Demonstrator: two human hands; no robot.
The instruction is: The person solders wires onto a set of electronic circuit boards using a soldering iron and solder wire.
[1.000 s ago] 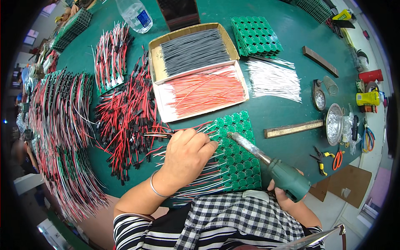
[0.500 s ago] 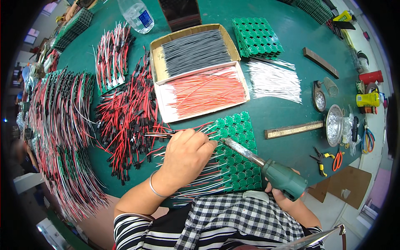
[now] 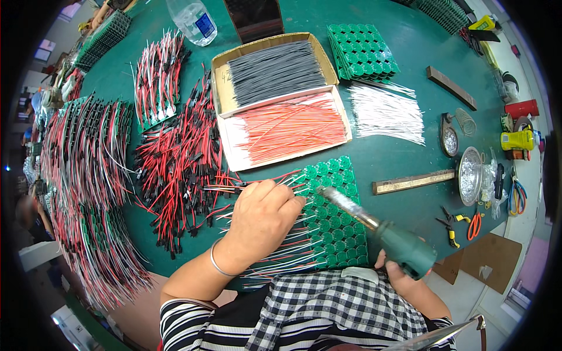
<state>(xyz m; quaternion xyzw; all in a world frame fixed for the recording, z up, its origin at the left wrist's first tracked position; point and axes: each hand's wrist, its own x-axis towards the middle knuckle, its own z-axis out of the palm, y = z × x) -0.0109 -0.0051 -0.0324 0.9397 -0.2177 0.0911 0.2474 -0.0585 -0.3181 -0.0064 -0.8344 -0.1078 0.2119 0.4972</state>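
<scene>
A green panel of round circuit boards (image 3: 336,225) lies in front of me, with red, white and dark wires (image 3: 287,253) reaching out from its left side. My left hand (image 3: 264,219) is closed at the panel's upper left part, fingertips pinching a wire (image 3: 300,187) against the boards; the fingers partly cover it. In my right hand (image 3: 399,278) is a green soldering gun (image 3: 404,248), gripped from below and behind, so most fingers are hidden. Its metal tip (image 3: 324,192) points up-left over the panel, just right of my left fingertips.
Beyond the panel stand boxes of dark wires (image 3: 275,73) and red wires (image 3: 293,128). White wires (image 3: 386,114) and stacked boards (image 3: 362,52) lie right of them. Connector leads (image 3: 181,169) and wired panels (image 3: 88,158) crowd the left. A metal bar (image 3: 413,182), dish (image 3: 470,175) and pliers (image 3: 449,225) lie right.
The soldering gun has shifted slightly right, its tip moving up and away from my left fingertips. My left hand has stayed almost still.
</scene>
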